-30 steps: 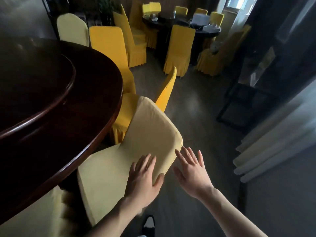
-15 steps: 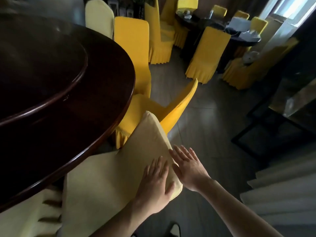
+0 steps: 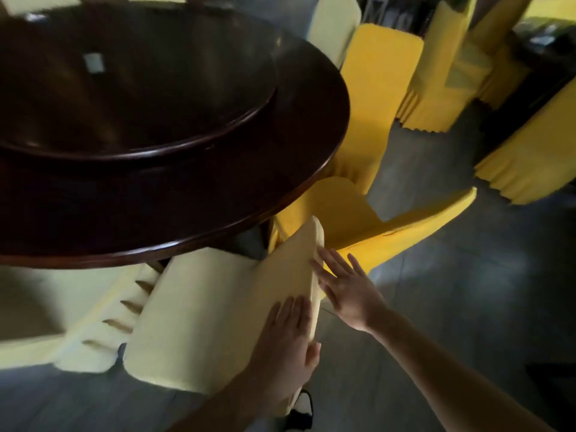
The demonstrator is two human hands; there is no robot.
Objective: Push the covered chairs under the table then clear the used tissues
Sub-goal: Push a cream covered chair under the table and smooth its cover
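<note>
A pale cream covered chair [image 3: 218, 313] stands at the near edge of the dark round wooden table [image 3: 299, 169], its seat partly under the rim. My left hand [image 3: 288, 341] lies flat on the top of its backrest. My right hand [image 3: 343, 282] presses flat, fingers spread, against the backrest's outer side. Just beyond it a bright yellow covered chair [image 3: 389, 232] sits angled at the table edge. A small white square, perhaps a tissue [image 3: 93, 62], lies on the raised turntable [image 3: 187, 126].
Another yellow covered chair [image 3: 374, 98] and a cream one [image 3: 335, 23] line the table's far right side. More yellow chairs [image 3: 436, 88] surround a second dark table [image 3: 536, 57] at the upper right. Grey tiled floor [image 3: 467, 291] lies to my right. My shoe [image 3: 300, 406] shows below.
The view swung left and down toward the table. The cream chair slid further under the rim, and both hands stayed flat on its backrest.
</note>
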